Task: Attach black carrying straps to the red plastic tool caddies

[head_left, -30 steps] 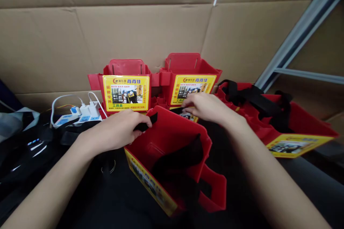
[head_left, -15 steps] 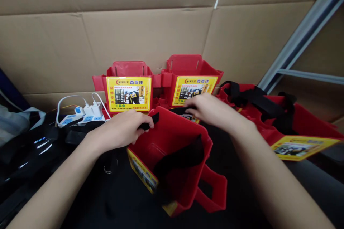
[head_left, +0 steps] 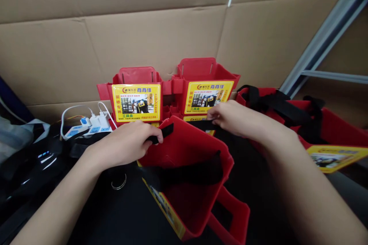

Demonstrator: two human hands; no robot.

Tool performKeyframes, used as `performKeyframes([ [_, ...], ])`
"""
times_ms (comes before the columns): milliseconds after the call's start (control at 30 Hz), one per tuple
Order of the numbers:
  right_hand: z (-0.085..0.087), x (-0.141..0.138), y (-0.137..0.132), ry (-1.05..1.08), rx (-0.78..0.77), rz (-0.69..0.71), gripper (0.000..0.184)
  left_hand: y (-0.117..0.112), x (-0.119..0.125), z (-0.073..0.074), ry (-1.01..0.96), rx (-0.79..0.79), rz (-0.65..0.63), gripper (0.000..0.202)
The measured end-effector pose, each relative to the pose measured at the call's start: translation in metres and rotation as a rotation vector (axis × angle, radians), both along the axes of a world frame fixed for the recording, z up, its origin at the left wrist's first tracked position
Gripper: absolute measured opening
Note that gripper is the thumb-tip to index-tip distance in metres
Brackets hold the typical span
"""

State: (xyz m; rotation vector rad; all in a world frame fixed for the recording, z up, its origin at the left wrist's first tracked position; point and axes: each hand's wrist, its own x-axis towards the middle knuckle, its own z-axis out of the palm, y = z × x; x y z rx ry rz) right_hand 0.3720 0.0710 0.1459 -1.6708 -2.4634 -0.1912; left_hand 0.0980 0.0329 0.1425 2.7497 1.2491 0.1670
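Red box [head_left: 192, 143], one, up front; left hand [head_left: 129, 143] grips black webbing [head_left: 167, 132] inside, right hand [head_left: 234, 118] grips webbing behind.

"What sort of place is this?"
"A corner of a workshop or storeroom; I can't tell which."
"What shows it?"
"Matching red plastic tool boxes [head_left: 136, 75] with yellow printed labels [head_left: 208, 97] at eleven and twelve o'clock, creased brown cardboard sheets [head_left: 161, 42] standing wall-like behind them, a grey metal bar frame [head_left: 324, 42] at two."
"Anything else?"
"A white plastic power strip [head_left: 86, 128] at ten."
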Motion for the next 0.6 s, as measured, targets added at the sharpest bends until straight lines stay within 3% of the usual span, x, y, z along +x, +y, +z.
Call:
performKeyframes([
  [67,-0.001,-0.001,-0.004,0.025,-0.016,0.013,0.025,0.0,0.001,0.001,0.003,0.014,0.016,0.038],
  [167,-0.005,-0.025,-0.01,0.201,-0.084,0.303,0.036,-0.001,0.005,0.001,0.007,0.06,0.045,0.04],
  [233,-0.007,-0.037,-0.009,0.246,-0.12,0.389,0.031,-0.002,0.007,0.002,0.012,0.076,0.058,0.042],
  [367,-0.005,-0.018,0.001,0.044,-0.01,0.109,0.016,-0.002,0.006,0.002,0.017,0.03,0.041,0.037],
  [467,-0.004,-0.001,0.002,-0.079,0.06,-0.081,0.017,-0.001,0.006,0.003,0.014,0.031,0.041,0.035],
  [533,-0.005,-0.007,-0.001,-0.025,0.05,0.019,0.023,0.0,0.007,0.003,0.007,0.061,0.051,0.036],
  [600,-0.007,-0.021,-0.006,0.107,-0.009,0.253,0.027,0.001,0.008,0.003,0.0,0.076,0.053,0.037],
])
